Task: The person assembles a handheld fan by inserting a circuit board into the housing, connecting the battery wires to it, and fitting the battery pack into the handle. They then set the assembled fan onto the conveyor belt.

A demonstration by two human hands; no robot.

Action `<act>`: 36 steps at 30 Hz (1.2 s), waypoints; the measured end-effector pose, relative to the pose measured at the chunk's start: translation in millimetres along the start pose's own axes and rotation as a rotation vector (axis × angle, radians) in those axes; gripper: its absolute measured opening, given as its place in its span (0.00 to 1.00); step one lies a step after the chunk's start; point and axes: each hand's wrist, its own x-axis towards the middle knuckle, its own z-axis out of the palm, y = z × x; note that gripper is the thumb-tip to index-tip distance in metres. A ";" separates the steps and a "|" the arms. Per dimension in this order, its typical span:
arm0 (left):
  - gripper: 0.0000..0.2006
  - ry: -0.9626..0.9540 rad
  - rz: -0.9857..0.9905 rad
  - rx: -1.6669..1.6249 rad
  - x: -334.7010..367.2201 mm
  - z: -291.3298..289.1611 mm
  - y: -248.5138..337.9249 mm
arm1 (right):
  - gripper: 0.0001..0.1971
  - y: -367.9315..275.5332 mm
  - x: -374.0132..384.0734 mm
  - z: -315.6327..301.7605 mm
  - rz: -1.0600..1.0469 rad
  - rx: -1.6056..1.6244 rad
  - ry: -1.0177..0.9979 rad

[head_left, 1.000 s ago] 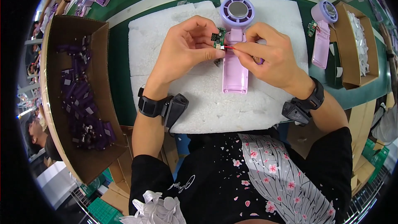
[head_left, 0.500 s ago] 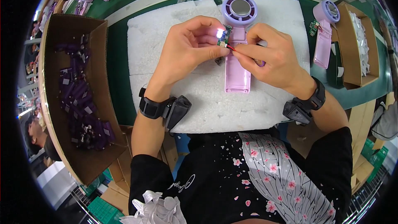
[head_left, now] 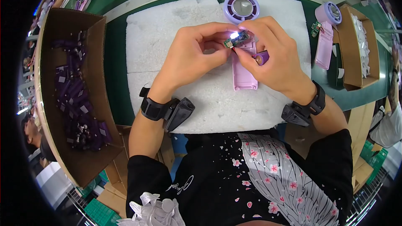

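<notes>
A small green circuit board (head_left: 235, 39) with a bright white light on it sits between my fingertips above the fan. My left hand (head_left: 194, 54) is closed, its thumb and forefinger at the board's left and upper edges. My right hand (head_left: 276, 54) is curled round a purple battery cell (head_left: 262, 57), with its thumb and forefinger also at the board. Short wires show at the board's lower end. Beneath lies a handheld fan with a lilac round head (head_left: 241, 8) and an open pink handle shell (head_left: 245, 75), partly hidden by my right hand.
White foam sheet (head_left: 201, 104) lies under the work. On the left stands a cardboard box (head_left: 96, 37) of purple battery cells (head_left: 75, 88). To the right are another lilac and pink fan (head_left: 324, 44) with a loose board and a carton (head_left: 358, 69) of white pieces.
The board has moved right and turned more level, its light still on. My right thumb and forefinger have come up around it. The pink handle has shifted slightly right.
</notes>
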 end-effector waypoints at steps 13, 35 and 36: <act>0.16 0.064 -0.042 -0.038 1.9 3.5 -3.1 | 0.20 9.9 -0.3 -1.6 0.025 0.031 0.007; 0.11 0.078 0.098 0.170 2.8 2.8 -0.5 | 0.17 13.7 6.2 -2.8 0.048 0.064 0.009; 0.11 0.082 0.113 0.209 3.0 2.4 -0.9 | 0.17 13.7 6.4 -2.4 0.044 0.070 0.012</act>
